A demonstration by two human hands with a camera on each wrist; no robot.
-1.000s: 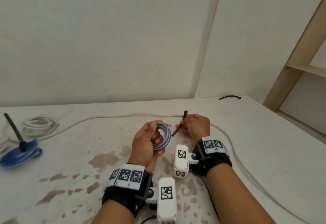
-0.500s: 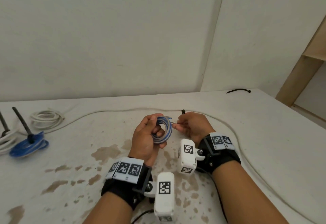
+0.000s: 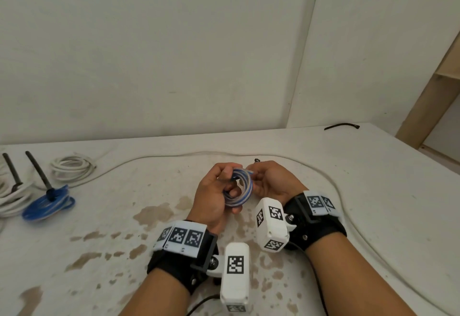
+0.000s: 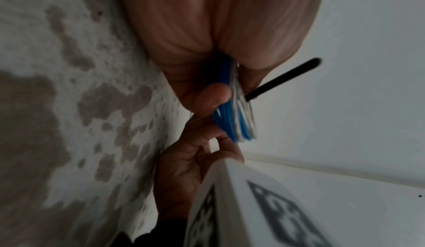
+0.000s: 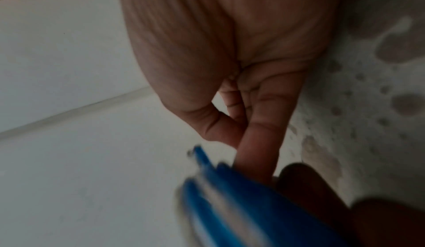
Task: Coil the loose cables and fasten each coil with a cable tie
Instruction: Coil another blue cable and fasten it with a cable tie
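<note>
Far left, table (image 3: 373,191): white coils (image 3: 72,166) and a blue coil (image 3: 48,203), the blue one already cinched, tie tail standing up. Nearby: a long loose white cable (image 3: 159,157), not yet coiled.

Centre, my left hand (image 3: 214,196): fingers curled through and round the small blue-and-white coil (image 3: 240,188), held clear above the table.

Just right of it, my right hand (image 3: 270,182): fingertips pinched on the black cable tie (image 4: 284,79). A second ago the tie stood upright, apart from the coil; now its strap has passed in through the loops and pokes out the far side, as the left wrist view shows. Only its head (image 3: 257,160) peeks above my knuckles.

Meaning, as I judge it: threading is done; next comes feeding the tip into the head and pulling tight.

Far right, table edge: one spare black tie (image 3: 342,126), for the long cable.
</note>
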